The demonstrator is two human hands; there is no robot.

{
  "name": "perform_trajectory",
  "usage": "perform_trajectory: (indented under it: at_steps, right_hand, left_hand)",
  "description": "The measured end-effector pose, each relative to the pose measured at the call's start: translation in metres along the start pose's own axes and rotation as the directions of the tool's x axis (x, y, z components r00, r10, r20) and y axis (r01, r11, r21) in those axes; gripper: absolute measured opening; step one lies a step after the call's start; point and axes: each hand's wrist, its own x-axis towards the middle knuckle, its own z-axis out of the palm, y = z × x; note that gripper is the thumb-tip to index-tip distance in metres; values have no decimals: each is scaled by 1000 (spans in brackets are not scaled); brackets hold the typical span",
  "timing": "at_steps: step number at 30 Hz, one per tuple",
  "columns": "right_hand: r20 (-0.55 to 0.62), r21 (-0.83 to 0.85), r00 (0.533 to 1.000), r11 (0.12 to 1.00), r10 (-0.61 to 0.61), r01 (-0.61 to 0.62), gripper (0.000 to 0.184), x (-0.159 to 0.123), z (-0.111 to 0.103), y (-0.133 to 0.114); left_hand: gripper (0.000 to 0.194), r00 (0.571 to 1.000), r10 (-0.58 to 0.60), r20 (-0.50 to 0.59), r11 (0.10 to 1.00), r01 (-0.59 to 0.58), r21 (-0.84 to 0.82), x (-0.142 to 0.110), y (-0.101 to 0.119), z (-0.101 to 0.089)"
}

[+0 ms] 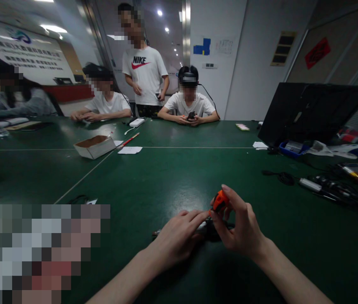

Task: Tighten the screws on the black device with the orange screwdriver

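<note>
My right hand [240, 223] pinches a small screwdriver [221, 201] by its orange and black handle, between thumb and fingers. The handle tilts, its lower end pointing down toward my left fingertips; the shaft is hidden. Under my left hand [180, 232] lies a silver and black corded tool [202, 226], its fingers closed over it against the table. A thin end of that tool sticks out to the left, while black cable bunches on the right below my right hand. My left palm covers most of its body, so its exact kind is unclear.
Similar silver tools with black cables [310, 184] lie at the right, before a large black monitor [308, 114] and a blue tray [293, 148]. An open carton [95, 147] and papers [130, 150] are at the left. Several people are around the green table [179, 169].
</note>
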Motion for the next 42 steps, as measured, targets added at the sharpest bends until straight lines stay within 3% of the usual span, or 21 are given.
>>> perform_trajectory:
  at_steps: [12,16,27,37,39,42]
  right_hand:
    - [-1,0,1000,1000,-2,2,61,1,0,-1]
    - [-4,1,1000,1000,-7,7,63,1,0,-1]
    - [-2,-16,1000,1000,0,0,58,1,0,-1]
    - [-2,9,1000,1000,-26,26,50,5,-5,-6]
    - [27,-2,999,1000,-20,20,47,10,-10,-7]
    - [161,-18,987,999,-29,33,38,24,-24,-11]
  left_hand:
    - [62,1000,2,-18,1000,-1,30,0,2,0]
    - [53,1000,1,-11,1000,-1,31,0,2,2]
    - [66,999,-37,-17,998,38,47,0,3,2]
    - [47,999,19,-38,996,-15,90,-2,3,3]
    - [44,999,20,-37,997,-17,78,-3,2,4]
    - [38,1000,15,-22,998,-14,59,-3,2,5]
